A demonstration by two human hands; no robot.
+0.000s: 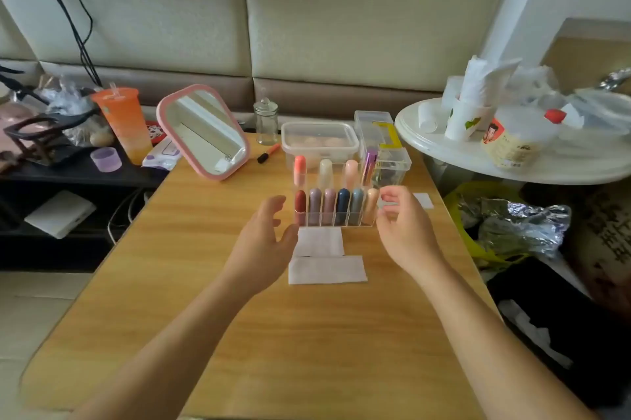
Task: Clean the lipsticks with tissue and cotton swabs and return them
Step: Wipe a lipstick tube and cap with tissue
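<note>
A clear acrylic organizer [336, 218] stands mid-table with several lipsticks [329, 201] upright in two rows. In front of it lie two white tissues [326, 269], one partly over the other. My left hand [264, 231] hovers just left of the organizer, fingers relaxed and spread, holding nothing. My right hand [404, 225] is at the organizer's right end, fingers curled near its corner; whether it touches the organizer or pinches something small and pale I cannot tell. Another small white pad [423, 200] lies right of that hand.
Behind the organizer sit a lidded plastic container [319, 141], clear boxes [391, 160], a glass jar [266, 124], a pink mirror [205, 134] and an orange pen [268, 153]. An orange cup [123, 122] stands left. A white round table [512, 163] with clutter is right.
</note>
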